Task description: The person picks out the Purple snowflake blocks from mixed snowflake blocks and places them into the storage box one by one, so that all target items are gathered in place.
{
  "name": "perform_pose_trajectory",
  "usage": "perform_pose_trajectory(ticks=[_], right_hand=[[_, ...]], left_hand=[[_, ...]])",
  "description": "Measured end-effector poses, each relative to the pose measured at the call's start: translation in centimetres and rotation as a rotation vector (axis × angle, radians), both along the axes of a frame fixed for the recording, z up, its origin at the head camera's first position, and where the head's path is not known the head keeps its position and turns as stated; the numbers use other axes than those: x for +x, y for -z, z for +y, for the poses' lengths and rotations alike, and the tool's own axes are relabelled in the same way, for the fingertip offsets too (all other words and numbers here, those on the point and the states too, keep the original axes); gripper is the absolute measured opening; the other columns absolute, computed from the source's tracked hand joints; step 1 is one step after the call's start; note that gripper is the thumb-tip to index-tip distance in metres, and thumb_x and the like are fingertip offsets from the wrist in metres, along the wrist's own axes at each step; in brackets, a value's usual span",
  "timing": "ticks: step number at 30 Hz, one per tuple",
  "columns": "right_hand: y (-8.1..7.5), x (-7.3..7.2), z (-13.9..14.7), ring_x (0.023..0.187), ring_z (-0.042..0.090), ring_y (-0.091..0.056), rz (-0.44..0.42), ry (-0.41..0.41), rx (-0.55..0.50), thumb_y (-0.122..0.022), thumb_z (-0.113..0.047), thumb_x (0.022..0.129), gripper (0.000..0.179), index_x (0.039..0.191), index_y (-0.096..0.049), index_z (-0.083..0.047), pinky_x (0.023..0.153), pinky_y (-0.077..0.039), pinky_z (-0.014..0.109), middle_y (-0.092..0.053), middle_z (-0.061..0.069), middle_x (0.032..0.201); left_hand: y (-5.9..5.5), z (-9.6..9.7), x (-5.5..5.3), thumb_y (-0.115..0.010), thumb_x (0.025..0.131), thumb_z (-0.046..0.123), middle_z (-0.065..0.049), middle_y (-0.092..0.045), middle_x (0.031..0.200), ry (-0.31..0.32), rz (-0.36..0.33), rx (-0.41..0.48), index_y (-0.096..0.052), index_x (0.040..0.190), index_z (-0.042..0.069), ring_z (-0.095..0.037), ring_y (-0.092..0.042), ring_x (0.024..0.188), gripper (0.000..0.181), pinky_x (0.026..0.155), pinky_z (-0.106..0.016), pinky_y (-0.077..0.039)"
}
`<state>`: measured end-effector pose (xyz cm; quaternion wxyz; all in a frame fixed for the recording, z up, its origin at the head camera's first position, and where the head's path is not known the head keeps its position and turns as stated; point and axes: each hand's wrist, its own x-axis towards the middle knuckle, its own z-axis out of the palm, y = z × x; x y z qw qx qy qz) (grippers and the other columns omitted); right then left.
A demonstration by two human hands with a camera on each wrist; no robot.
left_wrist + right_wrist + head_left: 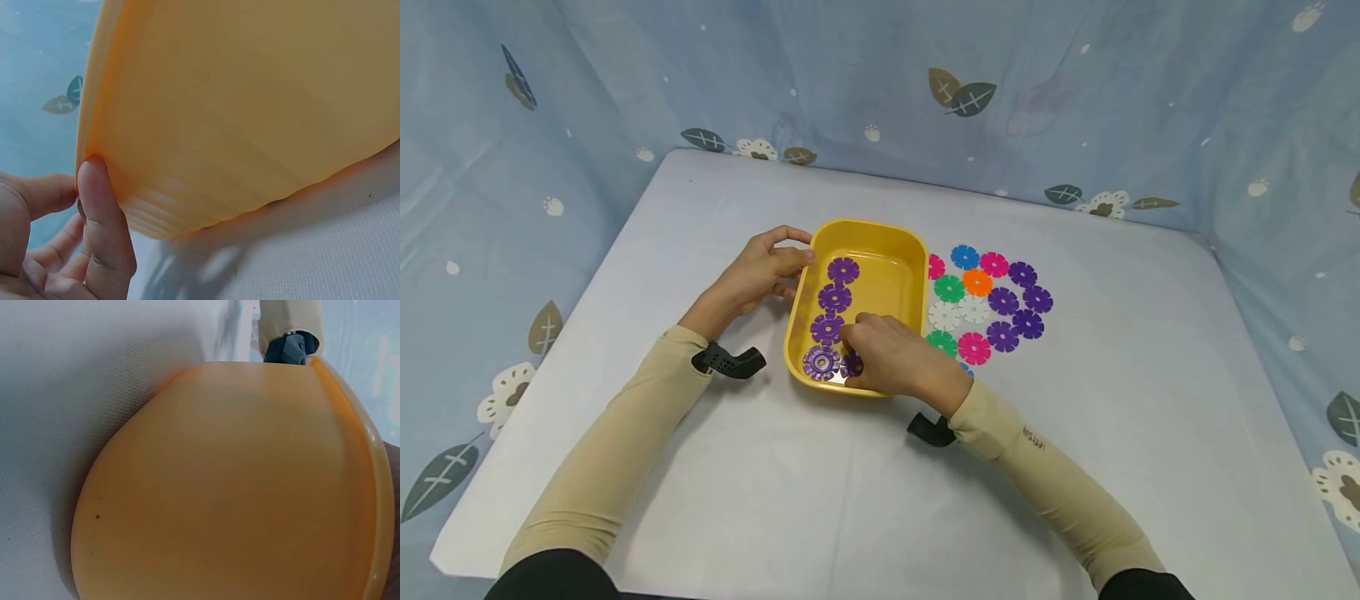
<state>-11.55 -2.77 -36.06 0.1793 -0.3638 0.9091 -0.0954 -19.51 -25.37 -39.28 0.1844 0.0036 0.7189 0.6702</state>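
Note:
My left hand (pixel 752 271) pinches the left rim of a yellow plastic tray (pixel 917 275). In the left wrist view, the thumb and a finger of the left hand (pixel 103 225) grip the tray's lip from both sides. Inside the tray, along its left side, purple flower-shaped discs (pixel 835 297) form a column. My right hand (pixel 895 357) reaches over the near right corner, fingers curled around another purple disc (pixel 852 364) at the bottom of the column; its fingertips are partly hidden. The right wrist view is mostly filled by the tray's outer wall (pixel 219 475).
Right of the tray, loose flower discs lie on the white tabletop (pixel 1112 375): several purple ones (pixel 1003 302), plus pink (pixel 974 348), green (pixel 950 288), white (pixel 973 309), blue (pixel 965 257) and an orange one (pixel 977 282). A blue patterned curtain (pixel 865 83) borders the table.

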Motion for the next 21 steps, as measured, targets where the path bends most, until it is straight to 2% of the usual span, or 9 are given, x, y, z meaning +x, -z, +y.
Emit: perform_pose_trajectory(ticks=[6,10,15,21], right_hand=[[-0.1,0.1,0.2,0.077,0.015,-0.052,0.027,-0.003,-0.001,-0.085,-0.037,0.081,0.045,0.110,-0.070,-0.006,0.067,-0.046,0.023,-0.057,0.000,0.086],[-0.8,0.2,0.8,0.077,0.014,-0.052,0.073,0.018,-0.049,-0.081,-0.038,0.084,0.044,0.114,-0.071,-0.007,0.067,-0.047,0.022,-0.060,0.002,0.093],[-2.7,0.4,3.1,0.084,0.017,-0.056,0.169,0.093,-0.245,-0.081,-0.032,0.085,0.042,0.116,-0.070,-0.005,0.072,-0.052,0.025,-0.062,0.007,0.103],[-5.3,0.1,8.6,0.092,0.021,-0.059,0.352,0.223,-0.487,-0.083,-0.021,0.085,0.043,0.120,-0.066,-0.003,0.076,-0.056,0.033,-0.062,0.008,0.105]], left_hand=[[-0.1,0.0,0.1,-0.063,0.101,0.025,-0.016,-0.067,0.111,-0.002,-0.003,-0.009,-0.050,0.133,0.013,-0.020,-0.066,0.081,0.036,0.055,-0.028,-0.057],[-0.2,0.0,0.1,-0.063,0.101,0.025,-0.017,-0.067,0.112,0.006,-0.003,-0.010,-0.050,0.133,0.013,-0.020,-0.065,0.082,0.037,0.056,-0.028,-0.057],[-0.1,0.1,0.0,-0.063,0.100,0.027,-0.017,-0.067,0.112,0.010,0.004,-0.017,-0.050,0.134,0.013,-0.021,-0.065,0.082,0.039,0.056,-0.028,-0.057],[-0.1,0.0,0.0,-0.063,0.101,0.029,-0.019,-0.065,0.117,0.008,0.001,-0.037,-0.048,0.136,0.012,-0.020,-0.065,0.083,0.042,0.056,-0.027,-0.056]])
